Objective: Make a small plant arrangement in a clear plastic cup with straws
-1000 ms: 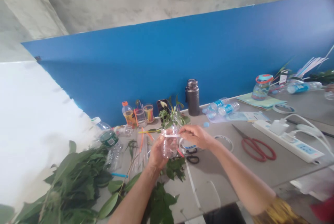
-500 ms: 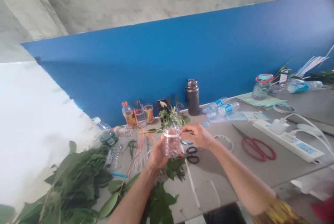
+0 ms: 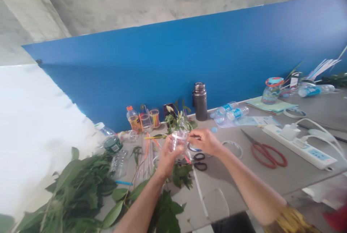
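Observation:
My left hand (image 3: 168, 156) is wrapped round a clear cut plastic bottle (image 3: 179, 145), its thumb lying across the front. A white tape band (image 3: 179, 136) circles the bottle near its top. Green leafy sprigs (image 3: 177, 120) show above the rim; I cannot tell whether they stand in it or behind. At the bottle's right side, my right hand (image 3: 202, 140) has its fingers pinched together; what they grip is too small to make out. Black-handled scissors (image 3: 200, 166) lie just below that hand, beside a pile of leaves (image 3: 182, 177).
Red-handled scissors (image 3: 267, 155) and a white power strip (image 3: 299, 147) lie on the right. A dark thermos (image 3: 200, 102) stands by the blue partition (image 3: 151, 63). Leafy branches (image 3: 84, 189) cover the left; small bottles (image 3: 237, 113) lie at the back.
My left hand has brought its thumb round onto the bottle's front, and the bottle has tilted slightly. The right hand stays pinched at its side.

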Available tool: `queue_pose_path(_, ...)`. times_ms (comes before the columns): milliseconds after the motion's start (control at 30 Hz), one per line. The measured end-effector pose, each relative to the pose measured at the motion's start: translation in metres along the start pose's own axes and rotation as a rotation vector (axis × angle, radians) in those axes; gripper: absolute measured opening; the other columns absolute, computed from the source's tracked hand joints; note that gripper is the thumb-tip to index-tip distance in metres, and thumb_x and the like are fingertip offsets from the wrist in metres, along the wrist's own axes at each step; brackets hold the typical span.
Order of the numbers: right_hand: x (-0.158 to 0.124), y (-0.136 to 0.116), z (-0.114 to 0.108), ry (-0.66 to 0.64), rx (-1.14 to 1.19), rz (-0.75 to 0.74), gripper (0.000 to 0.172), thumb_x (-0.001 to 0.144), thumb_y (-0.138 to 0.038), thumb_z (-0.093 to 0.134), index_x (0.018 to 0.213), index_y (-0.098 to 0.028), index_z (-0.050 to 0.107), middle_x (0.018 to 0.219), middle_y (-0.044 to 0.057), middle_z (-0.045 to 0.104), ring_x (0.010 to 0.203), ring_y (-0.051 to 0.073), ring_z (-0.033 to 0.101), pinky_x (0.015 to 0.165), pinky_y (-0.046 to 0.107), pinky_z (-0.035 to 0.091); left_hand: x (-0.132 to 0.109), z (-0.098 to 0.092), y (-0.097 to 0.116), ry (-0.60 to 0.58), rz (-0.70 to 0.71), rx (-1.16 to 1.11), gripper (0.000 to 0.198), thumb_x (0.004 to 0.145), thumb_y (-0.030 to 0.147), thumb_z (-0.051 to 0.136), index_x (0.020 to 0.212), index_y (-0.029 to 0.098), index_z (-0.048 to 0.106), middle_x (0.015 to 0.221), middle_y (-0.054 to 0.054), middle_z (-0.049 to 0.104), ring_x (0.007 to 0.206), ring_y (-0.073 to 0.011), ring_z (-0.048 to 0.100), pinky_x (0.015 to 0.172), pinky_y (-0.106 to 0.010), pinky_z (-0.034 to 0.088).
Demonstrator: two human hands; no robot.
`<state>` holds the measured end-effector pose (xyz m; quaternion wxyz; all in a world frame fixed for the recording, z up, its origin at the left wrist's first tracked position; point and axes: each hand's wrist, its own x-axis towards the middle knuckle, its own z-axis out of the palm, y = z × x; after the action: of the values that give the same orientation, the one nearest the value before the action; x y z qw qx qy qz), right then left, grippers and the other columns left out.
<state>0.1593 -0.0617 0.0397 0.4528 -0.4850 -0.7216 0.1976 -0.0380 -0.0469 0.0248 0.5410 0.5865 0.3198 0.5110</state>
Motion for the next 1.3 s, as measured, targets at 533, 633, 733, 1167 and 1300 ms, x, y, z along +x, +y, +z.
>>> queue_pose_path(533, -0.002, 0.002, 0.000, 0.040, -0.079, 0.000, 0.023, 0.088, -0.035, 0.061, 0.077, -0.022, 0.076, 0.069, 0.000, 0.072, 0.066, 0.015, 0.062, 0.061, 0.022, 0.040, 0.000, 0.000, -0.004, 0.224, 0.112, 0.247, 0.032, 0.072, 0.034, 0.081, 0.097, 0.021, 0.066, 0.088, -0.002, 0.065, 0.084, -0.0209, 0.060, 0.079, -0.032, 0.044)
queue_pose_path(633, -0.002, 0.001, 0.000, 0.039, -0.081, 0.003, 0.023, 0.088, -0.034, 0.060, 0.076, -0.022, 0.076, 0.068, -0.001, 0.071, 0.065, 0.014, 0.062, 0.060, 0.022, 0.040, 0.000, 0.002, 0.001, 0.274, 0.138, 0.274, 0.031, 0.069, 0.031, 0.084, 0.092, 0.020, 0.067, 0.086, -0.002, 0.065, 0.082, -0.0219, 0.059, 0.078, -0.032, 0.043)
queue_pose_path(733, -0.003, 0.001, 0.000, 0.032, -0.055, 0.002, 0.024, 0.088, -0.035, 0.060, 0.076, -0.021, 0.076, 0.068, 0.000, 0.071, 0.065, 0.015, 0.062, 0.061, 0.022, 0.041, 0.001, 0.003, 0.003, 0.307, 0.149, 0.284, 0.033, 0.065, 0.029, 0.086, 0.091, 0.020, 0.068, 0.086, -0.003, 0.065, 0.081, -0.0223, 0.058, 0.078, -0.032, 0.043)
queue_pose_path(1167, -0.004, -0.010, -0.009, -0.014, 0.239, 0.050, 0.026, 0.084, -0.037, 0.064, 0.074, -0.016, 0.074, 0.067, 0.002, 0.067, 0.062, 0.015, 0.058, 0.056, 0.024, 0.041, 0.008, -0.007, -0.013, 0.422, 0.241, 0.572, 0.047, 0.065, 0.036, 0.085, 0.104, 0.022, 0.062, 0.106, -0.007, 0.063, 0.101, -0.0282, 0.057, 0.094, -0.041, 0.044)
queue_pose_path(1300, -0.004, -0.005, -0.006, -0.007, 0.167, 0.037, 0.025, 0.085, -0.037, 0.062, 0.075, -0.017, 0.074, 0.068, 0.002, 0.068, 0.064, 0.016, 0.059, 0.055, 0.023, 0.041, 0.007, -0.008, -0.009, 0.370, 0.191, 0.493, 0.046, 0.066, 0.038, 0.085, 0.103, 0.021, 0.063, 0.096, -0.005, 0.063, 0.092, -0.0256, 0.059, 0.088, -0.038, 0.045)
